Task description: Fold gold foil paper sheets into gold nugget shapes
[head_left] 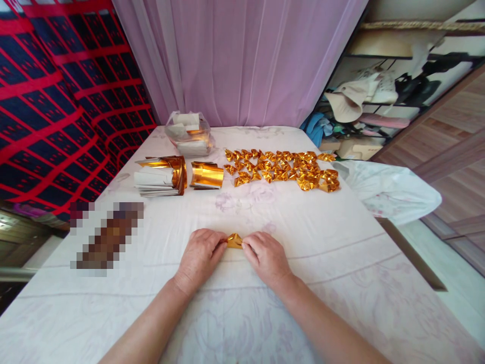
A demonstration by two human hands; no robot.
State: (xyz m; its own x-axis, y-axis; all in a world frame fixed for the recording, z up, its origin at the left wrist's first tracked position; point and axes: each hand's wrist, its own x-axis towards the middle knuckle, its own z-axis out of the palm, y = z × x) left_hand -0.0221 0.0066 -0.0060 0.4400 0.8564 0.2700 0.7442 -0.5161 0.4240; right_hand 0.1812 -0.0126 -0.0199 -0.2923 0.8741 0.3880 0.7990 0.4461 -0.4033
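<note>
Pinching gold foil piece [234, 241] between fingers [222, 246] (both hands)

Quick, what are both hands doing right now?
Left hand: closed, pinching the left end of the gold paper.
Right hand: closed, pinching the right end of the same gold paper.

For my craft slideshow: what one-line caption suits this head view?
Left hand and right hand pinch a gold foil piece on the white sheet, folded gold pieces beyond.
</note>
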